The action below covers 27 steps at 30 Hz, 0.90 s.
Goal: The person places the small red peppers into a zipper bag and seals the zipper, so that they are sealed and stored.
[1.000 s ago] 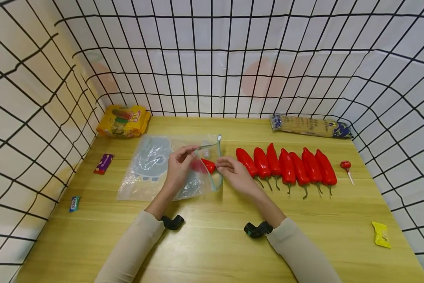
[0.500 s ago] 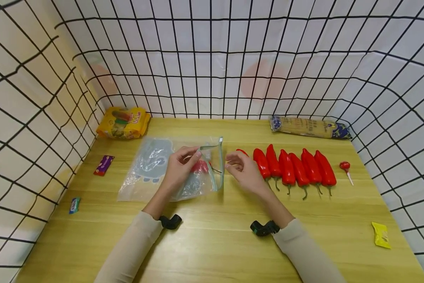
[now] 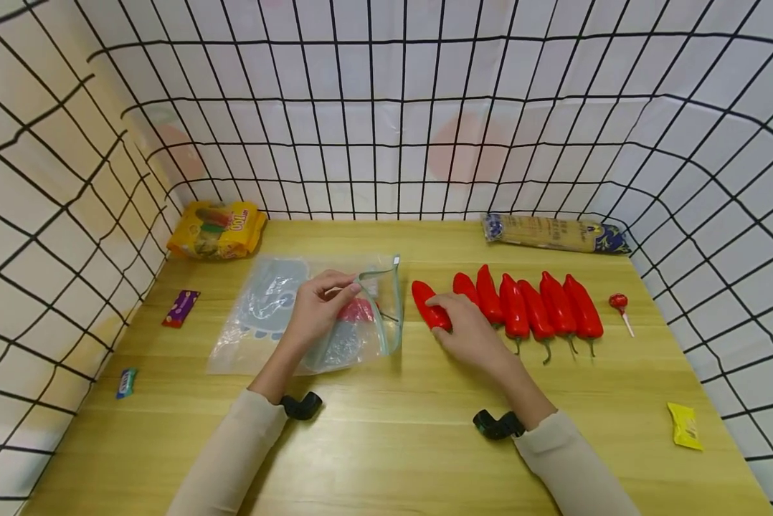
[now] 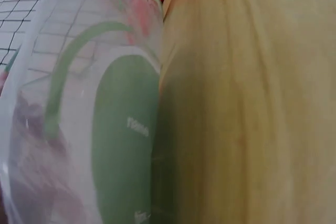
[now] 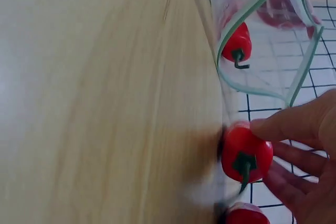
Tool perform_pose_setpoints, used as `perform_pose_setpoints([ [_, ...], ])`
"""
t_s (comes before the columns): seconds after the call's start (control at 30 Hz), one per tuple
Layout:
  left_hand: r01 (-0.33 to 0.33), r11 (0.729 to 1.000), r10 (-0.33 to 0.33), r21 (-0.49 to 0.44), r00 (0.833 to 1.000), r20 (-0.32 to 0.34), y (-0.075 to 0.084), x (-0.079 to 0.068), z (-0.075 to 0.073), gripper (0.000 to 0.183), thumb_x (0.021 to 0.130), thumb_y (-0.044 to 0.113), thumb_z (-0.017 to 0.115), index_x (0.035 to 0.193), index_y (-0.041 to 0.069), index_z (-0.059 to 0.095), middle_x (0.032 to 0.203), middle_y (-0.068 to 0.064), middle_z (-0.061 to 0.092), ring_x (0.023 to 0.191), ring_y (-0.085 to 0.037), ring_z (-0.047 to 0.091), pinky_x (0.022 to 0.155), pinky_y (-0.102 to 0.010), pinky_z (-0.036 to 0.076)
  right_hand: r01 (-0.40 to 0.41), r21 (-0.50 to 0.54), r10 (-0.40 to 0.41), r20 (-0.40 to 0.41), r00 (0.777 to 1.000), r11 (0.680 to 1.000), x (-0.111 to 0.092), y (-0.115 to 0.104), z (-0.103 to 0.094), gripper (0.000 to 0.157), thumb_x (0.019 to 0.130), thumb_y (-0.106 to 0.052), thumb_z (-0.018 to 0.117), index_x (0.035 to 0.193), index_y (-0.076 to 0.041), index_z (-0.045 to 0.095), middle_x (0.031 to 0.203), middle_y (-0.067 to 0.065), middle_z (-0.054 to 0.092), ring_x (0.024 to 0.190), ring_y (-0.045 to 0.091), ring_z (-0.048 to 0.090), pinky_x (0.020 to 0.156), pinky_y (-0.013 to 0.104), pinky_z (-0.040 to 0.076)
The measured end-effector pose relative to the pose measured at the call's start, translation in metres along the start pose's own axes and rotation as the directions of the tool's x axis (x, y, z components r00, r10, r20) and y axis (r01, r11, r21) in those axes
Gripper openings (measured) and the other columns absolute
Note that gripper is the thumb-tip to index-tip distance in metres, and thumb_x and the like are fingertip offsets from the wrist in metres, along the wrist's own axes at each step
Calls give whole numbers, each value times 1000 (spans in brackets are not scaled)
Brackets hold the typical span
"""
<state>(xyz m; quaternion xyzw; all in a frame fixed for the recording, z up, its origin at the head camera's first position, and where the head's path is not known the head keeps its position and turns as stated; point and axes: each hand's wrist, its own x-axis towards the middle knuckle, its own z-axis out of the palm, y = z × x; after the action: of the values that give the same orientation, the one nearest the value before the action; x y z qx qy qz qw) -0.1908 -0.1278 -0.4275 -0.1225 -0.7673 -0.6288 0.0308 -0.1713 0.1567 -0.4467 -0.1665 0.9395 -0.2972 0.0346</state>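
Note:
A clear zip bag [image 3: 277, 287] with a printed blue-grey figure lies on the table, its mouth facing right. One red pepper [image 5: 239, 40] lies inside, its stem toward the opening. With thumb and fingers, my left hand [image 3: 318, 304] pinches the upper edge of the bag's mouth and keeps it apart. To the right, my right hand [image 3: 467, 326] grips the leftmost pepper [image 3: 425, 295] of the row, thumb on one side and fingers on the other. The left wrist view is filled by the bag's printed film; the left fingers hardly show there.
Several more red peppers [image 3: 514, 304] form a row right of my right hand. A yellow snack packet [image 3: 217, 231] and a long noodle-like packet [image 3: 554, 233] lie at the back. A lollipop [image 3: 617, 302] and small wrapped sweets [image 3: 685, 426] lie near the sides. Black wire grid [image 3: 402, 104] surrounds the table.
The pepper at the bag's mouth has gone fully inside and my right hand has let go of it. That hand has moved right and taken hold of the leftmost pepper.

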Motion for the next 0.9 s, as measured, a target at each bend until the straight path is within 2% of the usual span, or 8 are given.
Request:
perform_pose_setpoints([
  [0.17,-30,999,31,-30,999,14,0,0,-5,26,89,16,70,110,0,72,99,-3,69,87,-15,61,72,-18,53,-21,-28,21,2,1000,999,-5,-2,3,51,83,-8,70,131,-12,56,132,8,53,114,26,52,95,46,50],
  [0.37,-34,999,35,-30,999,39,5,1,-10,27,90,15,70,109,-3,71,101,-4,70,87,-14,61,72,-19,53,-51,-80,51,3,999,996,-9,-5,2,51,85,-19,72,132,-12,55,133,9,54,114,26,55,95,47,50],
  [0.47,-26,1000,26,-9,999,39,8,1,-12,26,90,16,70,108,-2,72,104,-6,70,90,-14,63,74,-20,54,-57,2,57,-36,998,998,-11,-5,-4,46,87,-24,70,129,-12,57,121,7,60,100,24,60,86,41,53],
  [0.57,-20,1000,20,2,999,36,10,3,-12,26,90,18,70,107,-1,73,107,-8,71,94,-15,64,77,-21,55,-62,133,78,-119,990,989,-13,-2,-13,36,92,-30,66,124,-15,61,106,3,65,84,19,60,75,33,52],
  [0.6,-17,1000,17,2,999,38,10,3,-12,26,90,19,70,107,-1,73,108,-9,72,96,-15,65,79,-22,55,-57,192,84,-139,987,980,-14,0,-16,34,93,-32,64,123,-16,61,102,4,67,80,20,61,73,31,52],
  [0.7,-10,1000,10,6,999,46,10,4,-12,26,90,19,70,107,0,73,110,-11,72,98,-14,65,81,-23,55,-39,344,98,-154,983,938,-16,3,-23,32,96,-37,60,122,-19,61,102,5,68,82,25,67,75,28,55],
  [0.8,-12,1000,12,9,998,56,9,4,-12,26,90,18,70,107,-2,72,110,-12,72,97,-14,66,81,-23,55,-25,493,82,-94,992,870,-14,3,-25,34,96,-37,61,124,-17,59,108,11,67,90,38,67,80,36,57],
  [0.9,-27,1000,27,4,998,60,7,4,-12,26,90,16,70,108,-3,72,109,-12,72,96,-13,66,80,-22,55,-36,567,72,-42,997,823,-7,0,-18,35,94,-34,64,125,-17,59,120,11,61,98,37,65,85,38,56],
])
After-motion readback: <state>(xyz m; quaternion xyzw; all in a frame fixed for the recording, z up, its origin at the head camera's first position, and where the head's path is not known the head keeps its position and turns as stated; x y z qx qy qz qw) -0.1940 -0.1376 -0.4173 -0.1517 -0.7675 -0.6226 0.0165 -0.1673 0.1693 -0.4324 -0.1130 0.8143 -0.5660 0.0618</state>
